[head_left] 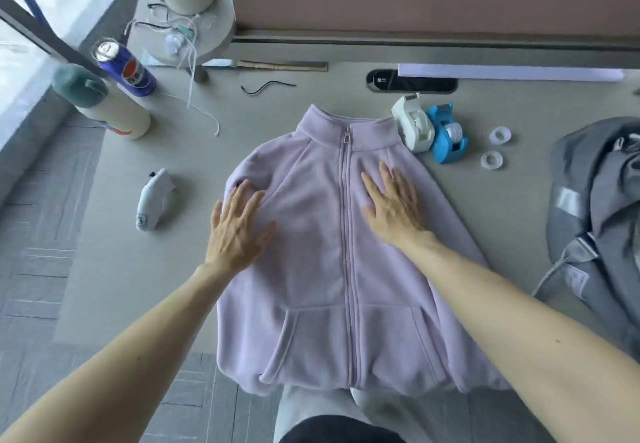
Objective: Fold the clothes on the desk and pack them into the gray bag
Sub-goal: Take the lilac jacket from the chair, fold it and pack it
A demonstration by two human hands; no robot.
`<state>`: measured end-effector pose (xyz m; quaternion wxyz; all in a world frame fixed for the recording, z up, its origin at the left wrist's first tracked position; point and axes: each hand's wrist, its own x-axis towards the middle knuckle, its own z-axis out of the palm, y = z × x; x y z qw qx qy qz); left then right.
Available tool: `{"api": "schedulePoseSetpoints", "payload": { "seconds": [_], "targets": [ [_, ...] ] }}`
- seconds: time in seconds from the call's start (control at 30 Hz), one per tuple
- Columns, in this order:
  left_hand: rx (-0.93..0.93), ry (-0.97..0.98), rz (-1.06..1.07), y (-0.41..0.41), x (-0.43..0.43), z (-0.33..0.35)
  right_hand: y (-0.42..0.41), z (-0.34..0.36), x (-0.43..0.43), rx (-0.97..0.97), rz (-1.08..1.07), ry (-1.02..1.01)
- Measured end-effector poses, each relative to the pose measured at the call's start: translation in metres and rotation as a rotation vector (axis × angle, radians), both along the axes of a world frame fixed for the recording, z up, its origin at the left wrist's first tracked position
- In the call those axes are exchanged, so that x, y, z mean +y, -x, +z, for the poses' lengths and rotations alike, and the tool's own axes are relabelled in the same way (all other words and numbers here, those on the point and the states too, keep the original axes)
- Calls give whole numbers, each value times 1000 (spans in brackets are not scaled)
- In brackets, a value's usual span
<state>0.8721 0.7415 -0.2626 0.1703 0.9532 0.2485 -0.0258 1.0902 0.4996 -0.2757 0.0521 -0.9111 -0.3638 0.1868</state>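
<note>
A lilac fleece jacket [332,269] lies flat and face up in the middle of a pale gray tabletop [138,269], zipped shut, collar pointing away from the person and hem hanging just over the near edge. All places below are given relative to this jacket.

The left hand [239,231] lies flat on the jacket's left chest panel, fingers straight and spread, holding nothing. The right hand [393,207] lies flat on the right chest panel just beside the zipper, fingers also straight and spread, holding nothing. Both bare forearms reach in from the near edge.

To the right of the jacket, well apart, a crumpled gray bag [599,221] sits at the tabletop's right edge, partly out of view. Just beyond the jacket's right shoulder stand a white tape dispenser [414,125] and a blue tape dispenser [446,132], touching each other, with two clear tape rolls [500,136] further right.

Left of the jacket lies a small white device [154,202] marked with a 3. Beyond it to the far left stand a blue drink can [124,66] and a cream bottle with a green cap [100,101], lying tilted. A short black cord [268,86] lies beyond the collar.
</note>
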Motion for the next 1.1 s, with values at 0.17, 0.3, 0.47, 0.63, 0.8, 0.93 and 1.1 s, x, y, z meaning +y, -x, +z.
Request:
{"api": "schedulePoseSetpoints", "payload": {
  "seconds": [0.17, 0.3, 0.47, 0.63, 0.8, 0.93, 1.1],
  "targets": [
    [42, 273, 563, 84, -29, 10, 93, 27, -15, 151, 162, -59],
    [241, 427, 685, 133, -61, 19, 147, 24, -33, 240, 261, 80],
    [168, 601, 682, 153, -84, 32, 167, 19, -49, 290, 280, 225],
    [74, 901, 728, 148, -83, 42, 166, 20, -46, 348, 196, 231],
    [188, 915, 598, 129, -64, 25, 176, 30, -22, 386, 135, 291],
    [202, 926, 610, 103, -63, 14, 190, 27, -16, 369, 66, 328],
    [224, 861, 542, 109, -44, 22, 192, 20, -15, 368, 23, 344]
  ]
}}
